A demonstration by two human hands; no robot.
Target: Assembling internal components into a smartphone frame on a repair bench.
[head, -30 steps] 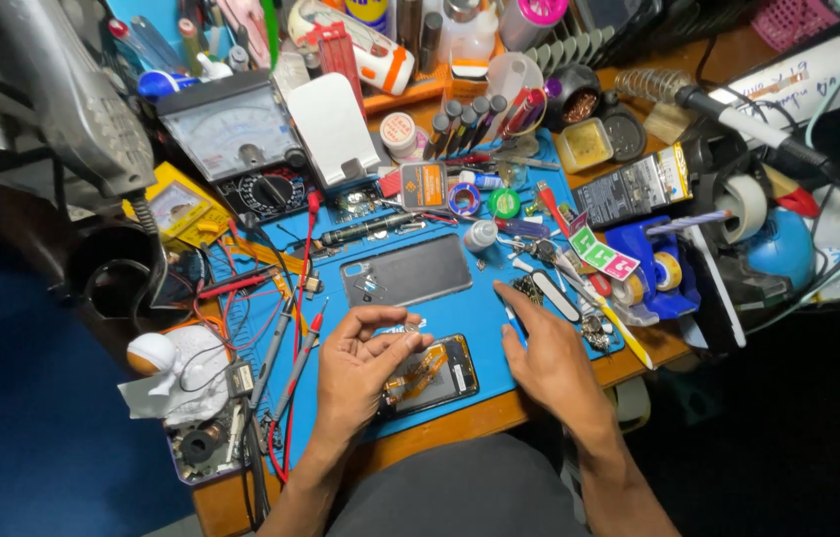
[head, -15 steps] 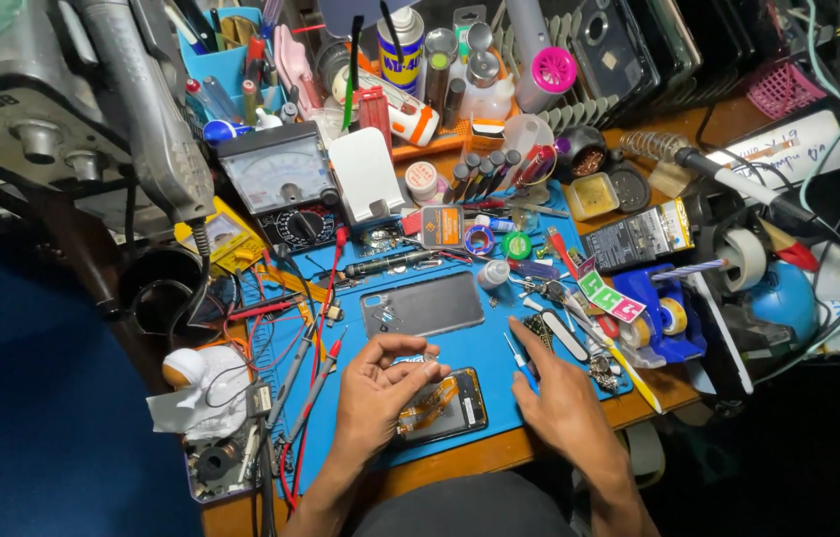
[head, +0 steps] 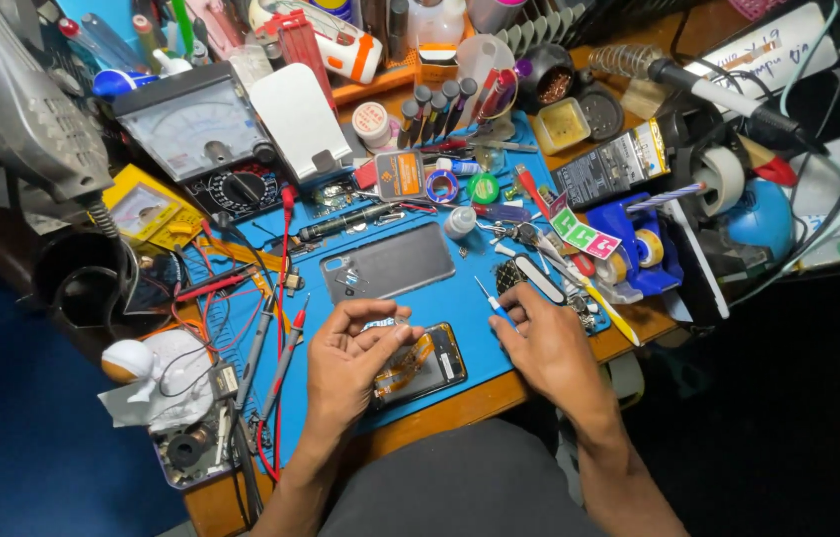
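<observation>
On the blue mat (head: pixel 445 293), opened phone (head: pixel 420 363) showing orange innards, left hand (head: pixel 350 358) above

Two hands (head: pixel 355 358), two phones (head: pixel 418 366)

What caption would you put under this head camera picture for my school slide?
Left hand pinches a tiny part over an opened phone while right hand rests by a small screwdriver on a cluttered blue mat.

The opened phone (head: pixel 420 366) lies on the mat (head: pixel 460 298) directly before me, partly under my left hand (head: pixel 345 363). My right hand (head: pixel 549 348) rests to the right of it, beside a small screwdriver (head: pixel 492 301). Behind the phone lies the back cover (head: pixel 387 262). The meter (head: pixel 196 134) stands far behind, to the left.
</observation>
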